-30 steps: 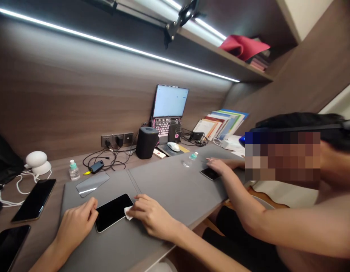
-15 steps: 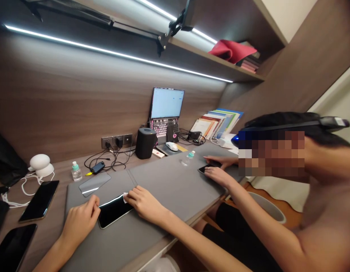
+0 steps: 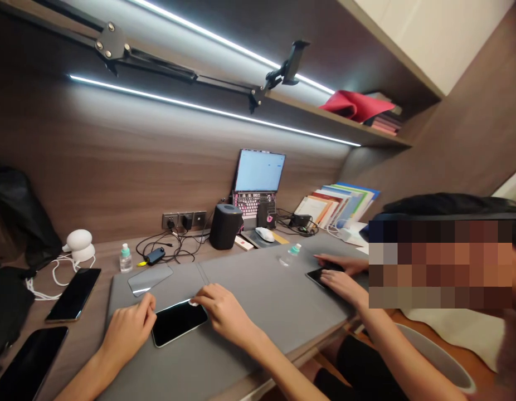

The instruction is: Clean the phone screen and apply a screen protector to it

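Note:
A smartphone (image 3: 178,323) with a black screen and a light frame lies on the grey desk mat (image 3: 258,301). My left hand (image 3: 130,328) is curled at its left end, fingertips against the edge. In my right hand (image 3: 224,309), a small white wipe (image 3: 194,303) is pinched and pressed at the phone's upper right edge; the fingers hide most of it. Behind the phone lies a clear glass screen protector (image 3: 151,279). A small clear bottle with a teal top (image 3: 125,259) stands at the mat's back left corner.
Two dark phones (image 3: 74,295) lie left. A speaker (image 3: 225,227), laptop (image 3: 260,175), cables and another small bottle (image 3: 289,256) are farther back. At right, a co-worker's hands (image 3: 339,281) are over another phone. A jointed arm (image 3: 161,65) hangs overhead.
The view has shifted, so everything sits lower and farther right. My right hand has moved the wipe slightly along the phone's upper right edge. My left hand stays at the phone's left end.

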The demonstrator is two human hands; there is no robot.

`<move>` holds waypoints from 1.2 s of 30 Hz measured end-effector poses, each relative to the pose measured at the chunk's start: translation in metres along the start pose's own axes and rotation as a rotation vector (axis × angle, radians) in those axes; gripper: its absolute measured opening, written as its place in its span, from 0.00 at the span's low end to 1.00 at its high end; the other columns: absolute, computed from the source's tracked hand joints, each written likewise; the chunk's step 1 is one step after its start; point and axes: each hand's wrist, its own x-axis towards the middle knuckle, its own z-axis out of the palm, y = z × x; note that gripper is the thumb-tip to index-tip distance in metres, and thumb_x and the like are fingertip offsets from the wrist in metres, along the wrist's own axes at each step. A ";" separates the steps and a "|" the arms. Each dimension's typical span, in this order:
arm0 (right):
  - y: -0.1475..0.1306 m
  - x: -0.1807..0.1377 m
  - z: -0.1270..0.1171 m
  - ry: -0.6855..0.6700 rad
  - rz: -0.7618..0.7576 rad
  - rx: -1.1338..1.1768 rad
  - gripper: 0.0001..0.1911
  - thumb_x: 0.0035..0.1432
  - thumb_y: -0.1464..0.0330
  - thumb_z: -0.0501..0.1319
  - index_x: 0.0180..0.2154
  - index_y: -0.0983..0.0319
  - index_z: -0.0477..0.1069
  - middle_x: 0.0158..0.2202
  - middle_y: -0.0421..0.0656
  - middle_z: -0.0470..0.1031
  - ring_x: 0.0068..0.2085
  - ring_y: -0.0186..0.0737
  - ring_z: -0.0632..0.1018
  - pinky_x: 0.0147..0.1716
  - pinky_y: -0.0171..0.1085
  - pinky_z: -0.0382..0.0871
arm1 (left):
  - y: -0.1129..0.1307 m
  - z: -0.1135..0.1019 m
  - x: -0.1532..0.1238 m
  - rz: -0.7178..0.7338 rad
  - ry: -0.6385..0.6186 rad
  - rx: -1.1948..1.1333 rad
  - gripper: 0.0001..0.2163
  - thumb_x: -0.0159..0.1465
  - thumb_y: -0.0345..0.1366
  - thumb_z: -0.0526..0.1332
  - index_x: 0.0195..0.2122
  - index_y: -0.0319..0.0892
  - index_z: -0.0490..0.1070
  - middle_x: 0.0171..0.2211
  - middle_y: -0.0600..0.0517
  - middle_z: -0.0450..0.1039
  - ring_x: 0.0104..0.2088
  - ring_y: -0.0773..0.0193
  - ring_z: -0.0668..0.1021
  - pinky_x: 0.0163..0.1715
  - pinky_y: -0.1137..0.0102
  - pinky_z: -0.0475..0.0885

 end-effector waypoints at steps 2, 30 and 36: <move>-0.003 0.012 0.015 -0.006 -0.027 0.003 0.24 0.59 0.84 0.58 0.52 0.61 0.77 0.44 0.47 0.79 0.42 0.42 0.76 0.42 0.42 0.71 | 0.000 -0.001 0.000 0.003 0.018 -0.003 0.10 0.72 0.31 0.46 0.40 0.47 0.65 0.25 0.57 0.79 0.27 0.58 0.84 0.28 0.68 0.57; -0.019 0.018 0.031 -0.084 -0.099 0.048 0.21 0.64 0.82 0.58 0.57 0.66 0.75 0.46 0.49 0.76 0.44 0.45 0.72 0.46 0.40 0.67 | 0.003 -0.006 0.002 -0.007 -0.020 0.043 0.11 0.71 0.33 0.46 0.39 0.47 0.68 0.23 0.55 0.79 0.26 0.57 0.83 0.27 0.68 0.57; -0.036 -0.026 0.017 -0.112 -0.102 -0.027 0.21 0.69 0.80 0.54 0.60 0.69 0.70 0.42 0.50 0.74 0.40 0.46 0.70 0.42 0.44 0.68 | 0.009 -0.006 0.002 -0.085 -0.091 -0.059 0.10 0.69 0.33 0.49 0.41 0.46 0.69 0.26 0.53 0.80 0.28 0.57 0.83 0.28 0.68 0.56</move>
